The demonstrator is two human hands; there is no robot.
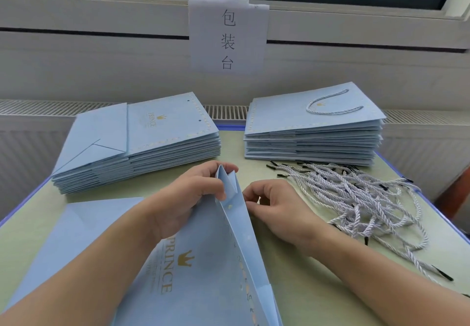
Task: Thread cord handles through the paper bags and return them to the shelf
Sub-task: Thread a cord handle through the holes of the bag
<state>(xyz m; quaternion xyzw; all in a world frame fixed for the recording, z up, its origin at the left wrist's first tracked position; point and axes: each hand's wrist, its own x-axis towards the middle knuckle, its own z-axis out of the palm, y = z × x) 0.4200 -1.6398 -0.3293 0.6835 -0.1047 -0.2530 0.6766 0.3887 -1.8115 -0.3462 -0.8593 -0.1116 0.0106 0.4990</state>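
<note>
Currently: left hand [189,196] pinches the PRINCE paper bag [203,269] mouth; right hand [273,207], beside it, curled, contents indeterminate. Risk: rim tearing.

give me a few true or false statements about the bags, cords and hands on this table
1. The left hand grips the top edge of a light blue paper bag. True.
2. The pile of white twisted cords lies left of that bag. False: it lies to the right.
3. The top bag of the right stack of blue bags has a cord handle. True.
4. The right hand holds a pair of scissors. False: no scissors show.
</note>
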